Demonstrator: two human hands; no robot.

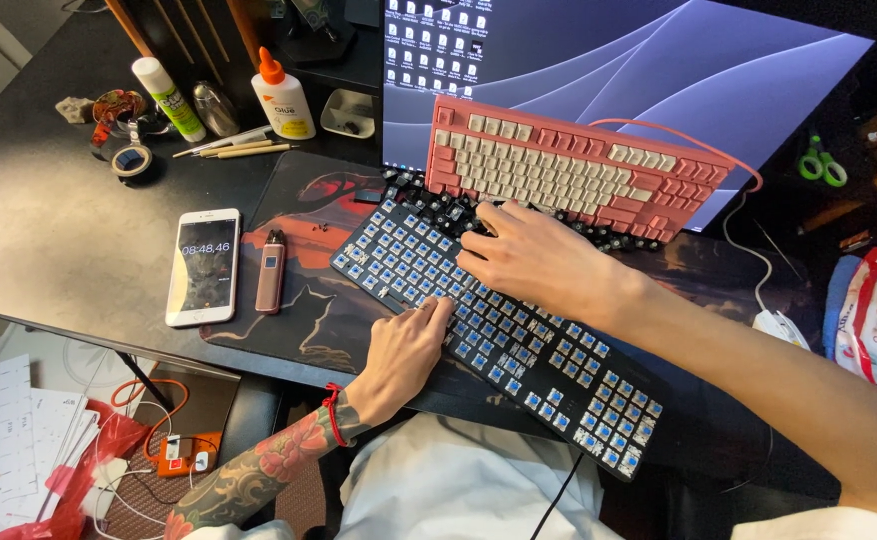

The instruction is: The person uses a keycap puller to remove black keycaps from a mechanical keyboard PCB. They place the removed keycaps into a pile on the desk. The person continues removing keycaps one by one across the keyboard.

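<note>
Your left hand [399,350] rests open on the near edge of the black keyboard [499,325]; your right hand [539,262] lies flat on its far rows. Nearly all keycaps are off, blue switches bare. Pink keyboard [569,170] leans just beyond your right hand.

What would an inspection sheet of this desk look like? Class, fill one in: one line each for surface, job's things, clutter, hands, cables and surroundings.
Surface: dark desk with a printed desk mat.
Job's things: black keyboard with caps off, blue switches showing; pink keyboard leaning on the monitor.
Clutter: phone, small pink device, two glue bottles, tape rolls, sticks.
Hands: left hand and right hand both rest on the black keyboard.
Cables: pink cable, white cable, black cable.
Surroundings: green scissors, papers on the floor.
</note>
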